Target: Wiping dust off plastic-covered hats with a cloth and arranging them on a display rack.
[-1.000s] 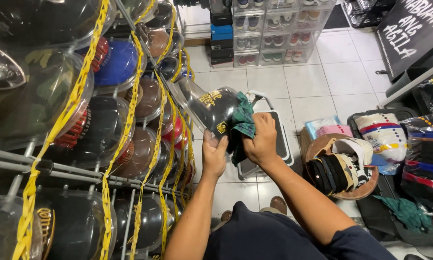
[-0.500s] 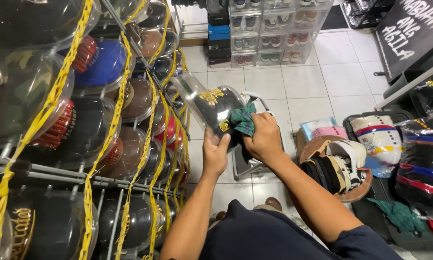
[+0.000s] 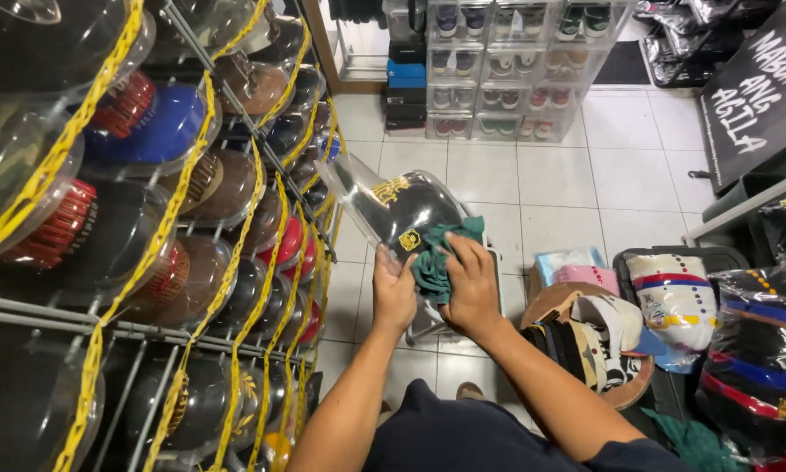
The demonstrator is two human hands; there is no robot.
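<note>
A black cap with gold embroidery sits inside a clear plastic cap case (image 3: 384, 205) held out in front of me. My left hand (image 3: 393, 293) grips the case from below at its near edge. My right hand (image 3: 471, 284) presses a crumpled green cloth (image 3: 436, 253) against the case's right side. Both forearms reach forward from my dark shirt.
A metal rack (image 3: 148, 262) of caps in clear cases, strung with yellow plastic chains, fills the left. Stacked caps and bagged caps (image 3: 672, 306) lie at the right on the white tiled floor. Clear shoe boxes (image 3: 515, 61) stand at the back; a black sign (image 3: 760, 96) leans far right.
The case and both hands have stayed close together; my right hand with the cloth has shifted slightly lower on the case. The view has tilted a little.
</note>
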